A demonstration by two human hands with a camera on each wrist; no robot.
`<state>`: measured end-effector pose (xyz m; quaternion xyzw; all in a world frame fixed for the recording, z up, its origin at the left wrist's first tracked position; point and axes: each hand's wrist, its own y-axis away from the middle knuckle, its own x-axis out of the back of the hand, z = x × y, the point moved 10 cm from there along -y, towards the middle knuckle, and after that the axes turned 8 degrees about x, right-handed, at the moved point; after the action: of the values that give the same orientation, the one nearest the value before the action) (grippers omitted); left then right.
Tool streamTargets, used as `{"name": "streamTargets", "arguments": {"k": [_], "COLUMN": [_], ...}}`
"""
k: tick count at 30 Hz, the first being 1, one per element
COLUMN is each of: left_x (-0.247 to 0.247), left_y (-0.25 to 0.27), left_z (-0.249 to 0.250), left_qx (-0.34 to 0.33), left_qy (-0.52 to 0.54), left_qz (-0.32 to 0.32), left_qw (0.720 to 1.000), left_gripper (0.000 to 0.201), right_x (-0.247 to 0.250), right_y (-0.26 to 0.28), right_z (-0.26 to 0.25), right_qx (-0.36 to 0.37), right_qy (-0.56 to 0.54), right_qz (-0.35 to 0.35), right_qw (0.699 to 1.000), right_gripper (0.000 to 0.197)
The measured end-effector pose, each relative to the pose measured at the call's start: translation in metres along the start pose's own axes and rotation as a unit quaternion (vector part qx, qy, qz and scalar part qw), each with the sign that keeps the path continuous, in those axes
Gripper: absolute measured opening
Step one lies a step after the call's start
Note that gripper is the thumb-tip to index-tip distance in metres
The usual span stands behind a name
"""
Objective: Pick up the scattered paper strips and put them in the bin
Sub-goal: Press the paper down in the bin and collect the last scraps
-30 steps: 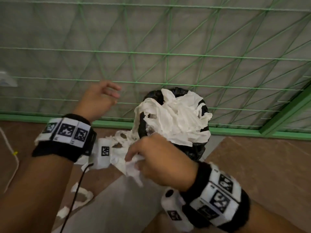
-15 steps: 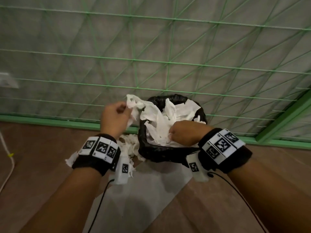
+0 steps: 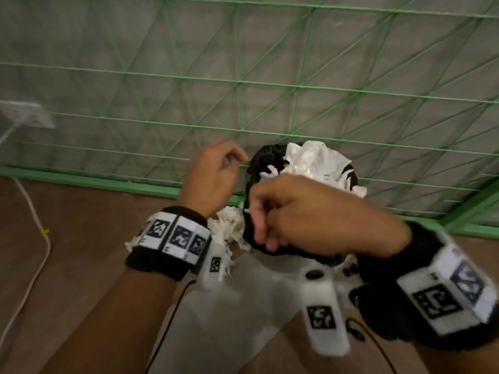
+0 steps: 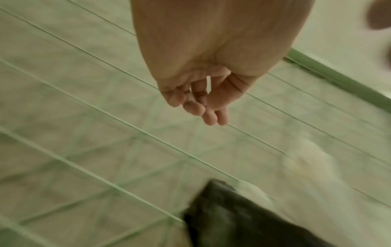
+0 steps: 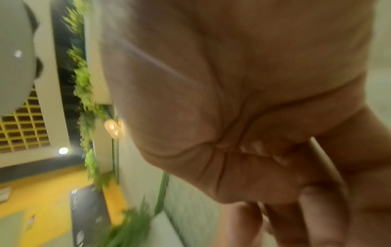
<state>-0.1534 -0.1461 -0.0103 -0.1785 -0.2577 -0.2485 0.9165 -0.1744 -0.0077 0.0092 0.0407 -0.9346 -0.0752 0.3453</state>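
A black-lined bin point(image 3: 266, 157) stands against the wall, heaped with white paper strips point(image 3: 316, 160). More crumpled strips point(image 3: 229, 225) lie on the floor by its left side, partly hidden by my left wrist. My left hand point(image 3: 235, 160) hovers just left of the bin rim, fingers loosely curled and holding nothing; the left wrist view shows the left hand point(image 4: 203, 107) empty above the bin liner point(image 4: 232, 217). My right hand point(image 3: 259, 220) is raised in front of the bin, blurred, fingers curled. In the right wrist view the right hand point(image 5: 296, 208) is too blurred to show any paper.
Green netting point(image 3: 243, 76) covers the grey wall behind the bin, with a green baseboard point(image 3: 81, 179) below. A white cable point(image 3: 35, 225) runs from a wall socket point(image 3: 24, 114) down the brown floor at left. A grey floor strip point(image 3: 229, 319) leads to the bin.
Both hands have come off the paper in the bin. The left let go of a strip at the rim; the right lifted up towards the camera.
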Motion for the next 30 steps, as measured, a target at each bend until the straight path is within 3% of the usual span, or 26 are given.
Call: {"name": "streamTargets", "arguments": {"k": [2,4,5,6,7,8,10,13,16,18,21,24,25,28,30], "left_x": [0.047,0.070,0.065,0.055,0.041,0.029,0.014,0.010,0.012,0.015,0.041,0.053,0.053,0.037,0.022], "left_y": [0.001,0.026,0.048,0.073,0.098,0.120,0.165,0.201,0.203,0.191,0.162,0.116,0.102,0.070,0.072], "left_z": [-0.087,-0.209,-0.263,-0.284,-0.303,-0.312,-0.337,-0.364,-0.371,-0.358,-0.334,-0.284,-0.274,-0.278,-0.300], "left_qx": [0.115,0.283,0.344,0.370,0.376,0.368,0.426,0.468,0.466,0.456,0.433,0.333,0.324,0.342,0.413], "left_qy": [-0.020,-0.133,-0.195,-0.257,-0.304,-0.356,-0.377,-0.350,-0.337,-0.285,-0.246,-0.163,-0.138,-0.118,-0.140], "left_qz": [0.069,0.016,-0.039,-0.117,-0.171,-0.209,-0.214,-0.155,-0.112,-0.071,0.013,0.067,0.065,0.031,-0.004], "left_qw": [0.991,0.950,0.918,0.885,0.858,0.833,0.794,0.797,0.811,0.840,0.867,0.926,0.934,0.932,0.900], "left_gripper": [0.022,0.020,0.049,0.077,0.092,0.091,0.071,0.042,0.034,0.035,0.017,0.005,0.004,0.011,0.022], "right_x": [-0.067,-0.135,-0.161,-0.176,-0.187,-0.192,-0.211,-0.236,-0.238,-0.224,-0.193,-0.142,-0.122,-0.054,-0.001], "right_y": [-0.029,-0.068,-0.083,-0.091,-0.099,-0.105,-0.127,-0.152,-0.157,-0.153,-0.136,-0.112,-0.104,-0.070,-0.042], "right_z": [0.008,0.038,0.062,0.088,0.116,0.139,0.174,0.187,0.173,0.157,0.131,0.087,0.069,0.012,-0.019], "right_qx": [0.015,-0.006,-0.032,-0.065,-0.104,-0.137,-0.155,-0.111,-0.065,-0.059,-0.058,-0.029,-0.011,0.026,0.027], "right_qy": [0.040,0.079,0.101,0.121,0.122,0.118,0.135,0.200,0.290,0.302,0.282,0.253,0.260,0.256,0.220], "right_qz": [-0.072,-0.127,-0.139,-0.134,-0.111,-0.084,-0.061,-0.095,-0.090,-0.056,-0.021,0.037,0.059,0.138,0.199], "right_qw": [0.996,0.989,0.985,0.981,0.981,0.980,0.977,0.969,0.950,0.950,0.958,0.966,0.964,0.956,0.955], "right_gripper": [0.017,0.019,0.025,0.036,0.050,0.062,0.081,0.073,0.045,0.036,0.031,0.024,0.023,0.014,0.010]}}
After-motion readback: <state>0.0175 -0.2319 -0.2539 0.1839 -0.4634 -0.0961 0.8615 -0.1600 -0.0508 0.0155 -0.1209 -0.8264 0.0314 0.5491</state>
